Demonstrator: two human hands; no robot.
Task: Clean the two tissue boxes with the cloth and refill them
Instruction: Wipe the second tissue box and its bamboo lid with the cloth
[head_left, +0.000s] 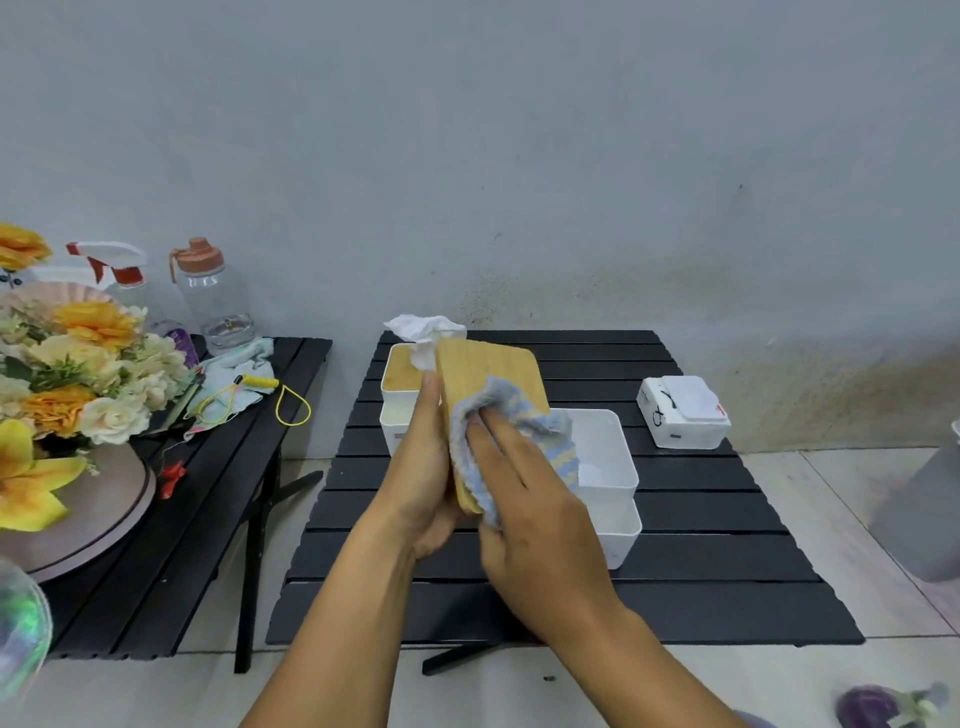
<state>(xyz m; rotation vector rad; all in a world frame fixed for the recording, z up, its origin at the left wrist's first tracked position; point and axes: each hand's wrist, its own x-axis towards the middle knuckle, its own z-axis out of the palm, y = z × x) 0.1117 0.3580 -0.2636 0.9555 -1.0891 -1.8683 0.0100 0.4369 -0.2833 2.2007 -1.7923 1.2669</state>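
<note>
- Fingers of my right hand lie fairly straight. They press the blue-and-yellow cloth against the face of the wooden lid; it is a press, not a clutch.
- My left hand grips that lid by its left edge, thumb along the front and the other fingers hidden behind. It holds the lid tilted up above the worktop.
- Just below and to the right sits the open tissue box, white and lidless; I cannot tell how much is inside.
- Behind the raised lid stands the second tissue box, its lid on, with a tissue sticking out of the top.
- A wrapped refill pack lies well apart on the right of the worktop.
- Risk: I hold the lid by one edge only, so a hard wipe could twist it out of my grip and drop it onto the open tissue box.
- Risk: the cloth is loose under my straight fingers, so it may bunch or slip and leave the far corner unwiped.
- Risk: the raised lid is close to the tissue, and a wide stroke could catch it or nudge that box.
</note>
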